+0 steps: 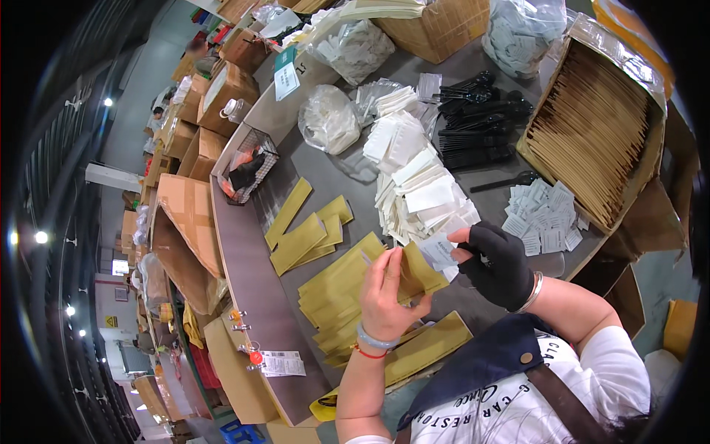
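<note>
My left hand (386,311), bare with a pale bangle and a red cord at the wrist, pinches a yellow-brown paper sleeve (421,277). In a black fingerless glove, my right hand (499,268) grips a small white printed packet (437,251) at the sleeve's upper edge. Whether the packet is partly inside the sleeve, I cannot tell. Beneath and left of my left hand spreads a pile of similar paper sleeves (329,296). Folded white napkins (425,192) lie heaped just beyond my hands. Small white printed packets (543,214) are piled beyond my right hand.
Black plastic cutlery (481,137) lies behind the napkins. A carton (592,126) packed with brown sleeves stands at the right. Clear bags (330,120) sit at the back. A wire basket (250,166) stands by the raised left edge. More loose sleeves (307,240) lie left.
</note>
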A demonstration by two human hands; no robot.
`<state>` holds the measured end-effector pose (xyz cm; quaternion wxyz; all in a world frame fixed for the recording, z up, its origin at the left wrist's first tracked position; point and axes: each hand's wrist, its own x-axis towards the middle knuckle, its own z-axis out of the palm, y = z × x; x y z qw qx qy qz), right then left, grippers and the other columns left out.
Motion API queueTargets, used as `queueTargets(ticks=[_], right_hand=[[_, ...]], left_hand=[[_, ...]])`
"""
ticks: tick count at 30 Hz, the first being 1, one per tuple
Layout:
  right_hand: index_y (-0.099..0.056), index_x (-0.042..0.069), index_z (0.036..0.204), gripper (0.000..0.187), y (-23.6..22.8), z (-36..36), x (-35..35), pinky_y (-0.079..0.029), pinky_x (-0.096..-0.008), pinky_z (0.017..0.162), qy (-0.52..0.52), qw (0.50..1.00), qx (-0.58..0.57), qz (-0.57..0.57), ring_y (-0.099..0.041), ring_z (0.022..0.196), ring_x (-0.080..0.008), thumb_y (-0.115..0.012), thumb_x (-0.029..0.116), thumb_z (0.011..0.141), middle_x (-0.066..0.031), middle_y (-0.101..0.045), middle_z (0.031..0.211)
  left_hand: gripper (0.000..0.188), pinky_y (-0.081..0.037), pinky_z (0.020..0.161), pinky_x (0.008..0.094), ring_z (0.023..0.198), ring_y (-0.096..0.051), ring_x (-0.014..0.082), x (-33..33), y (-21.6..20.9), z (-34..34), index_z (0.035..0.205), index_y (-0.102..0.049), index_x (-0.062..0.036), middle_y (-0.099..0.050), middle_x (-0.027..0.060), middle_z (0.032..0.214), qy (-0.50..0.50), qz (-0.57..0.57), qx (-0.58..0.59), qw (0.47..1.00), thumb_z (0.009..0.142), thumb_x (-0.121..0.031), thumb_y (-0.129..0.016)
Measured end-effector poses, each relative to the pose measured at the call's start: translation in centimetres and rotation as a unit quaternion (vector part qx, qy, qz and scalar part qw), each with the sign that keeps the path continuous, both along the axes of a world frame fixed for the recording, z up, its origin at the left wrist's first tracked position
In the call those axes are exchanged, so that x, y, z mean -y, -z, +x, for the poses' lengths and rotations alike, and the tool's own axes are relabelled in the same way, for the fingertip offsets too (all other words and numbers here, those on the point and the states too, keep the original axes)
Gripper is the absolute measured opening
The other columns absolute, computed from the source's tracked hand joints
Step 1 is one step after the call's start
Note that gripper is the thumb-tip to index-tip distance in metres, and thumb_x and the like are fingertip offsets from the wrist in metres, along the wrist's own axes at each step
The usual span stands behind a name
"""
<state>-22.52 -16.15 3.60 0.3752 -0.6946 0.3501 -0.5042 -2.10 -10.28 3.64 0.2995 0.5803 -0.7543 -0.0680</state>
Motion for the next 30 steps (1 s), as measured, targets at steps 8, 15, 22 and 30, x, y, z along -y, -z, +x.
queueTargets(ticks=[8, 15, 22, 30], right_hand=[[-0.061, 0.002, 0.096, 0.021, 0.0, 1.1, -0.4, -0.044, -0.0254, 0.054, -0.02, 0.999, -0.001, 0.035, -0.057, 0.056, -0.0124, -0.069, -0.001, 0.077, -0.0052, -0.058, 0.067], [-0.06, 0.001, 0.093, 0.02, 0.5, 1.4, 1.7, -0.043, -0.0232, 0.055, -0.1, 0.959, 0.004, 0.265, -0.052, 0.061, -0.0038, -0.071, 0.008, 0.079, -0.001, -0.057, 0.067], [-0.063, 0.0, 0.088, 0.019, 5.1, 2.6, 4.1, -0.046, -0.0248, 0.062, -0.256, 0.914, -0.016, 0.315, -0.056, 0.068, -0.0078, -0.069, 0.016, 0.079, -0.0016, -0.063, 0.075], [-0.06, 0.004, 0.098, 0.037, 11.4, -8.5, 3.7, -0.049, -0.0378, 0.076, 0.134, 0.891, -0.427, 0.077, -0.062, 0.088, -0.0293, -0.076, 0.021, 0.07, -0.0132, -0.061, 0.092]], left_hand=[[0.079, -0.049, 0.085, 0.0398, 0.099, -0.057, 0.0333, 0.2, -0.4, -0.4, 0.125, -0.051, 0.005, -0.053, 0.0167, 0.115, 0.0, -0.017, 0.013, 1.0, 0.054, -0.012, -0.079], [0.075, -0.05, 0.084, 0.0375, 0.099, -0.058, 0.0314, 0.8, 0.1, -0.4, 0.123, -0.054, 0.0041, -0.055, 0.0163, 0.115, 0.011, -0.06, 0.051, 0.997, 0.053, -0.01, -0.078], [0.071, -0.048, 0.087, 0.0426, 0.102, -0.056, 0.0351, 1.9, 1.0, 1.3, 0.123, -0.054, 0.0033, -0.054, 0.0169, 0.115, 0.07, -0.066, 0.09, 0.991, 0.058, -0.016, -0.077], [0.065, -0.041, 0.1, 0.0421, 0.12, -0.046, 0.0369, 1.9, 2.0, 16.3, 0.127, -0.052, -0.0031, -0.051, 0.0207, 0.126, -0.218, -0.063, 0.225, 0.948, 0.065, -0.009, -0.073]])
